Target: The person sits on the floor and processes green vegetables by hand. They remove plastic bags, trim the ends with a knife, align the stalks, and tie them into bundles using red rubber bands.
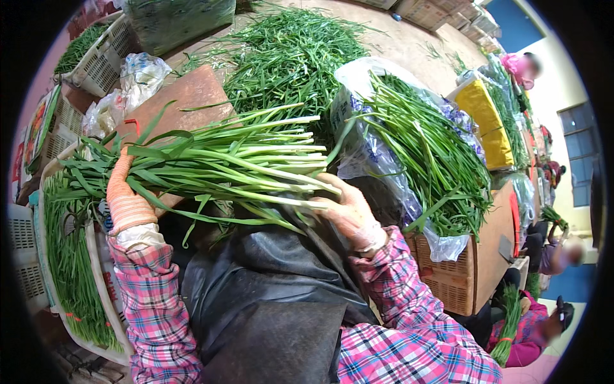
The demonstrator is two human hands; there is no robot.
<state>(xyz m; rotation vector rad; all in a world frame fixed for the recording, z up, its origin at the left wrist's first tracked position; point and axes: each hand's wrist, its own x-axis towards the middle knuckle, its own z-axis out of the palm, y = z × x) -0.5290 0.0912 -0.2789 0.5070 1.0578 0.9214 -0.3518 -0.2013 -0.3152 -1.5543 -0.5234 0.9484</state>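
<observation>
My left hand (pixel 128 192), in an orange striped glove, grips a bunch of long green garlic chives (pixel 230 165) near its leafy end. The pale stem ends point right, above my lap. My right hand (pixel 349 211), in a thin pale glove, touches the lower stem ends with thumb and fingers; how firmly it holds them cannot be told. A red band (pixel 132 126) lies on the board beyond my left hand. Right of the bunch, a plastic-lined container holds a heap of loose chives (pixel 427 149). A black apron (pixel 268 278) covers my lap.
Loose green leaves (pixel 292 57) are piled on the floor ahead. A brown board (pixel 192 96) lies left of them. At left stands a long white crate (pixel 98 269) of chives. A wooden board (pixel 494 240) is at right, and a co-worker (pixel 527 326) beyond it holds a banded bunch.
</observation>
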